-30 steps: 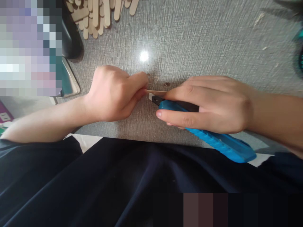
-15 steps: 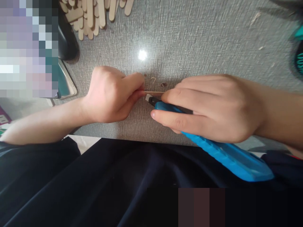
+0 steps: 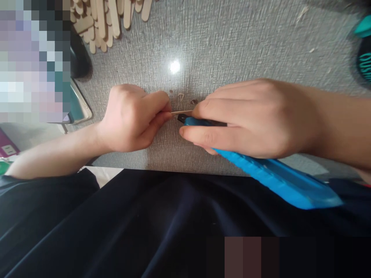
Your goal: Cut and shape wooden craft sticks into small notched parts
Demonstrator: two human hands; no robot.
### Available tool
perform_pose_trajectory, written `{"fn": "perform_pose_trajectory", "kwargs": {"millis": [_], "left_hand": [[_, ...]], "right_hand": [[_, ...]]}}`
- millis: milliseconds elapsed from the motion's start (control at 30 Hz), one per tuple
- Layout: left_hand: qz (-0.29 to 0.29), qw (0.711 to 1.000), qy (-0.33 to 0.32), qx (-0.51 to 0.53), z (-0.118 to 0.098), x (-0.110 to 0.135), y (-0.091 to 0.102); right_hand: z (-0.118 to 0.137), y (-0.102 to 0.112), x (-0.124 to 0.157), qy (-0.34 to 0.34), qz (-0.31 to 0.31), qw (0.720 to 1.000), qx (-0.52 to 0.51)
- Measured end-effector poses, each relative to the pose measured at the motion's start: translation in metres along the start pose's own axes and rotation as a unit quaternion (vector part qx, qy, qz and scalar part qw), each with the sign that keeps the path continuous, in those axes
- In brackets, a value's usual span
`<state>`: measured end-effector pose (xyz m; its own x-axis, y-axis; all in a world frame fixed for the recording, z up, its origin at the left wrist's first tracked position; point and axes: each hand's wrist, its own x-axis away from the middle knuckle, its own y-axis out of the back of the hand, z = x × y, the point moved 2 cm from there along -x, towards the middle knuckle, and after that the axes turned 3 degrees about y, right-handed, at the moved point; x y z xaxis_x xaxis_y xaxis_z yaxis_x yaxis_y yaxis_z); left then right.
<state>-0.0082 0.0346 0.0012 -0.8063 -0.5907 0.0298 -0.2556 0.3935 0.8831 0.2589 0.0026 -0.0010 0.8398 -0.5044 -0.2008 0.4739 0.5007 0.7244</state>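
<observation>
My left hand (image 3: 133, 117) is closed in a fist and pinches one end of a thin wooden stick (image 3: 182, 112) held level just above the grey table (image 3: 232, 50). My right hand (image 3: 249, 117) is wrapped round a blue utility knife (image 3: 272, 173). Its black tip lies against the stick right beside my left fingertips. The knife's long blue handle runs back to the lower right past my wrist. The far end of the stick is hidden under my right fingers.
A heap of flat wooden craft sticks (image 3: 101, 19) lies at the top left. Small wood shavings (image 3: 182, 96) sit behind the hands. A metal tray edge (image 3: 79, 104) and a black object (image 3: 79, 58) lie at left, a teal and black object (image 3: 363, 50) at far right.
My right hand and the knife have slid left along the stick, closing the gap to my left hand. Less of the stick shows between the hands.
</observation>
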Motion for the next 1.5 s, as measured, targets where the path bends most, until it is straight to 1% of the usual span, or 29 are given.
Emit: {"fn": "perform_pose_trajectory", "kwargs": {"millis": [67, 167, 267, 333, 433, 533, 633, 767, 833, 900, 933, 967, 1000, 1033, 1067, 1100, 1167, 1233, 1300, 1400, 1433, 1500], "left_hand": [[0.006, 1.0, 0.012, 0.009, 0.0, 0.001, 0.0], [0.006, 1.0, 0.017, 0.017, -0.002, 0.003, 0.0], [0.004, 0.999, 0.036, 0.024, -0.003, 0.004, -0.001], [-0.009, 0.998, 0.048, 0.027, -0.004, 0.004, -0.002], [-0.058, 0.997, 0.028, 0.036, -0.006, 0.004, -0.003], [-0.098, 0.994, 0.01, 0.05, -0.008, 0.002, -0.004], [-0.099, 0.993, 0.013, 0.059, -0.009, 0.0, -0.004], [-0.106, 0.993, -0.006, 0.057, -0.008, 0.0, -0.005], [-0.107, 0.993, -0.01, 0.055, -0.008, 0.002, -0.007], [-0.114, 0.993, 0.001, 0.038, -0.005, 0.003, -0.011], [-0.124, 0.992, 0.016, 0.026, -0.003, 0.003, -0.012], [-0.142, 0.989, 0.029, 0.015, 0.0, 0.003, -0.013], [-0.162, 0.986, 0.046, 0.01, 0.003, 0.003, -0.014], [-0.175, 0.982, 0.066, 0.014, 0.005, 0.003, -0.014], [-0.184, 0.98, 0.074, 0.025, 0.007, 0.003, -0.014], [-0.167, 0.981, 0.096, 0.03, 0.009, 0.003, -0.014], [-0.127, 0.983, 0.128, 0.038, 0.011, 0.003, -0.014], [-0.1, 0.983, 0.152, 0.038, 0.011, 0.004, -0.012], [-0.094, 0.981, 0.165, 0.038, 0.01, 0.005, -0.01], [-0.096, 0.98, 0.17, 0.038, 0.008, 0.005, -0.008], [-0.098, 0.98, 0.169, 0.037, 0.008, 0.005, -0.008], [-0.105, 0.98, 0.166, 0.031, 0.008, 0.004, -0.009]], "right_hand": [[-0.001, -0.005, 0.002, 0.008, -0.019, 0.999, 0.05], [-0.001, -0.01, 0.004, 0.046, -0.044, 0.99, 0.127], [-0.001, -0.013, 0.006, 0.069, -0.052, 0.983, 0.16], [-0.002, -0.014, 0.009, 0.083, -0.066, 0.98, 0.166], [-0.003, -0.014, 0.018, 0.098, -0.086, 0.978, 0.163], [-0.005, -0.014, 0.027, 0.117, -0.077, 0.978, 0.151], [-0.009, -0.016, 0.032, 0.143, -0.074, 0.977, 0.139], [-0.015, -0.023, 0.034, 0.133, -0.149, 0.969, 0.143], [-0.016, -0.025, 0.033, 0.15, -0.158, 0.965, 0.147], [-0.01, -0.02, 0.033, 0.174, -0.153, 0.964, 0.132], [-0.004, -0.016, 0.032, 0.173, -0.148, 0.967, 0.117], [0.003, -0.012, 0.032, 0.192, -0.146, 0.966, 0.091], [0.011, -0.009, 0.032, 0.203, -0.122, 0.97, 0.061], [0.019, -0.007, 0.033, 0.244, -0.111, 0.963, 0.032], [0.025, -0.007, 0.034, 0.238, -0.097, 0.966, 0.035], [0.028, -0.008, 0.035, 0.214, -0.114, 0.968, 0.056], [0.025, -0.014, 0.037, 0.136, -0.129, 0.979, 0.08], [0.016, -0.021, 0.038, 0.102, -0.15, 0.98, 0.076], [0.005, -0.027, 0.037, 0.112, -0.163, 0.977, 0.076], [-0.007, -0.025, 0.032, 0.171, -0.166, 0.967, 0.095], [-0.009, -0.022, 0.03, 0.178, -0.162, 0.966, 0.099], [-0.01, -0.014, 0.029, 0.191, -0.12, 0.969, 0.098]]}}
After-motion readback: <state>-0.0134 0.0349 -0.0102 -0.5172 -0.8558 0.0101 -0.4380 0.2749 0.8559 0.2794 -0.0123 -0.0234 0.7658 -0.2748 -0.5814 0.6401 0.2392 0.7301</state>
